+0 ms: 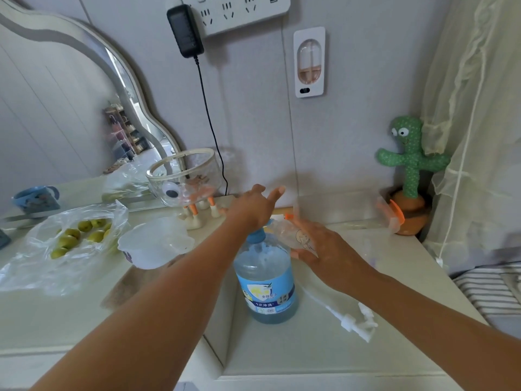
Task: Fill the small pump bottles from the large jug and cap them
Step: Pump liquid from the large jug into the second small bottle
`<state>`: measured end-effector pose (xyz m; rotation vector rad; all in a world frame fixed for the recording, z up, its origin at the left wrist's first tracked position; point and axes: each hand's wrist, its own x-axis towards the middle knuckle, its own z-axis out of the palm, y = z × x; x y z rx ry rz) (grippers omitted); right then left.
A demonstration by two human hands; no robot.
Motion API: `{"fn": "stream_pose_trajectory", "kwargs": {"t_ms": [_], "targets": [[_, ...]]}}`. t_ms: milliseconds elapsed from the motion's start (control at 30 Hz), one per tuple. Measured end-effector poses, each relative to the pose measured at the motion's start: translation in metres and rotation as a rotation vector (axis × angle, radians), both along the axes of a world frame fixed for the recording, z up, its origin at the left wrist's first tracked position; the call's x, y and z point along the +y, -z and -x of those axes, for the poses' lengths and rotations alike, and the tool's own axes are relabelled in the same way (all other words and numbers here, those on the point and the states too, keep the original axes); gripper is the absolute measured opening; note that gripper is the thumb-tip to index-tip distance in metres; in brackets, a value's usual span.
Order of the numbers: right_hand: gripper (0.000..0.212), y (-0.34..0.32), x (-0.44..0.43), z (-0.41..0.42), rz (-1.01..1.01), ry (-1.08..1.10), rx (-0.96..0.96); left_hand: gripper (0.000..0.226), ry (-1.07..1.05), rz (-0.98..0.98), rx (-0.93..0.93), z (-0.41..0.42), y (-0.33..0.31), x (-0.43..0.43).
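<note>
Filling step: left hand (252, 211), fingers splayed, presses down on the large jug (266, 283) standing on the counter (310, 351), while right hand (327, 249) apparently clasps a blurred small bottle (291, 232) at its spout; capping next needs the loose pump cap (356, 324).

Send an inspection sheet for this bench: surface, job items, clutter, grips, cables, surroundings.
Surface: pale countertop, stepped lower where the jug stands.
Job's things: large jug upright, pale blue liquid, blue cap on; small clear container with orange top beside its neck; white pump heads lying loose right of the jug.
Clutter: bag of green fruit, white bowl, blue mug, cactus toy.
Grips: left grip over the jug's top, fingers extended; right grip holds the small clear container.
Cables: black cable hangs from wall adapter to the counter.
Surroundings: mirror, wall dispenser, net curtain.
</note>
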<state>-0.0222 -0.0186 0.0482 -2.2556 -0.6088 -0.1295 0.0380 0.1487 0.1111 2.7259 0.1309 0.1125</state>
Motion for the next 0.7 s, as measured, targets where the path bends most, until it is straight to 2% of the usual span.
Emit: {"fn": "stream_pose_trajectory", "kwargs": {"t_ms": [100, 267, 333, 567, 700], "targets": [[0.061, -0.001, -0.001, 0.003, -0.030, -0.015, 0.028, 0.075, 0.001, 0.026, -0.026, 0.001, 0.001, -0.002], [0.059, -0.015, -0.001, 0.010, -0.058, -0.016, 0.008, 0.076, -0.019, 0.283, -0.103, 0.011, -0.016, -0.001], [0.058, -0.016, -0.001, 0.012, -0.056, -0.002, -0.018, 0.079, -0.024, 0.322, -0.112, 0.011, -0.021, 0.000], [0.054, -0.020, 0.000, 0.011, -0.013, 0.015, -0.108, 0.076, 0.034, 0.201, -0.014, 0.009, -0.019, 0.001], [0.056, -0.014, 0.001, 0.004, -0.002, 0.018, -0.081, 0.067, 0.006, 0.075, -0.003, 0.001, -0.013, 0.002]]}}
